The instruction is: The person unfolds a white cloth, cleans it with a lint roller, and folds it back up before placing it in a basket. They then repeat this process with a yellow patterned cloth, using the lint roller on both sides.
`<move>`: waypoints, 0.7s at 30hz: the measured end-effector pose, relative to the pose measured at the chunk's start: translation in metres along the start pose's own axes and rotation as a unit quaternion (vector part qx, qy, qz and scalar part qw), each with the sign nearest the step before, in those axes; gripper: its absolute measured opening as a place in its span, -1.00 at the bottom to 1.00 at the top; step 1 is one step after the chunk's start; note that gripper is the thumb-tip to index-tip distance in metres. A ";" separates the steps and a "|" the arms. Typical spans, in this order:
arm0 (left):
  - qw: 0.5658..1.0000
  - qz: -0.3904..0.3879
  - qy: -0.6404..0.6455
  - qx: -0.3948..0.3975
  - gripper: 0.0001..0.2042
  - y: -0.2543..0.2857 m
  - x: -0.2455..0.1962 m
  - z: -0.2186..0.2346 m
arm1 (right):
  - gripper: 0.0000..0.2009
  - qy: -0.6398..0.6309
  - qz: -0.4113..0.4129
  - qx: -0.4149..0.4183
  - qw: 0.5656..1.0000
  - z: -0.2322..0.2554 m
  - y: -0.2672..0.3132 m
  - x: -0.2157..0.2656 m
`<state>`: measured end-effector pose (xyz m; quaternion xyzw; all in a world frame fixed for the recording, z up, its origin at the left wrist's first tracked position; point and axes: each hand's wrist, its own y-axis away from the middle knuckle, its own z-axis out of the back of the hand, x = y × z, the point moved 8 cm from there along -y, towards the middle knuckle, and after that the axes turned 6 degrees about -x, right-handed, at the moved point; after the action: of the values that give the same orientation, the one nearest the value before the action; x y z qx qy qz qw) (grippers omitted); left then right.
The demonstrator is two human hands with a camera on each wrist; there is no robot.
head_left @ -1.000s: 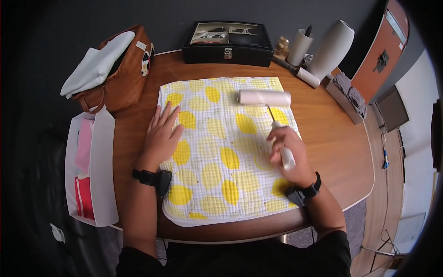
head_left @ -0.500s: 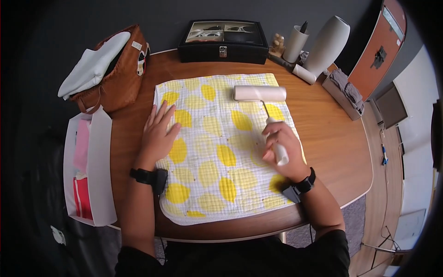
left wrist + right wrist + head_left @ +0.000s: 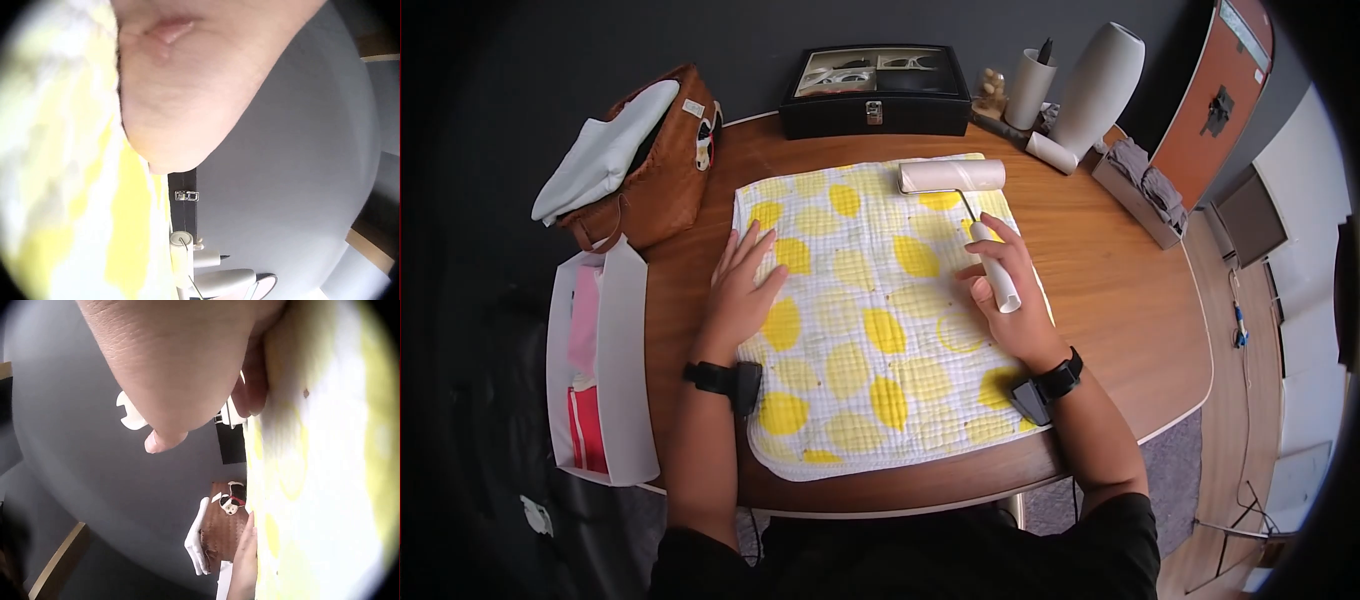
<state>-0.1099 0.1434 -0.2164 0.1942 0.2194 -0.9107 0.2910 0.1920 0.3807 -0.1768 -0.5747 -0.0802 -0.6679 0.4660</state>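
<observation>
A white cloth with yellow lemon shapes [image 3: 850, 340] lies flat on the wooden table. On its left edge rests my left hand [image 3: 742, 290], fingers spread, palm down. My right hand [image 3: 1015, 290] grips the white handle [image 3: 997, 275] of a lint roller, whose pale roll [image 3: 952, 176] lies across the cloth's far right edge. Small dark specks dot the cloth. In the left wrist view the heel of my left hand [image 3: 187, 81] is against the cloth [image 3: 69, 187]. The right wrist view shows my right hand [image 3: 181, 362] just over the fabric, with part of the handle [image 3: 129, 412] behind it.
A black glasses case [image 3: 875, 118] stands at the back, a brown bag [image 3: 670, 180] at back left, a white box [image 3: 625, 370] at left. At back right are a white cup [image 3: 1030, 90], a tall vase [image 3: 1100, 90], a spare roll [image 3: 1052, 154] and a grey box [image 3: 1135, 210].
My right hand has moved away from my body, carrying the roller to the far edge of the cloth. My left hand stays on the left edge.
</observation>
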 end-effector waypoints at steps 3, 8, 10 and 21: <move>1.000 -0.001 -0.019 -0.002 -0.44 0.000 0.000 -0.002 | -0.65 0.032 -0.005 -0.018 0.999 0.002 0.002 0.000; 1.000 0.011 -0.012 0.002 -0.43 -0.001 0.002 -0.003 | -0.62 0.163 0.068 -0.040 0.983 0.007 -0.002 0.003; 1.000 0.016 -0.009 0.004 -0.42 -0.002 0.006 -0.004 | -0.61 0.095 -0.003 -0.022 0.995 0.006 -0.001 -0.002; 1.000 0.009 -0.019 -0.005 -0.42 -0.003 0.011 -0.009 | -0.54 0.038 -0.097 0.037 0.994 -0.003 0.004 -0.002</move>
<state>-0.1178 0.1453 -0.2283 0.1772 0.2169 -0.9103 0.3047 0.1928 0.3780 -0.1809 -0.5205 -0.1421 -0.7280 0.4230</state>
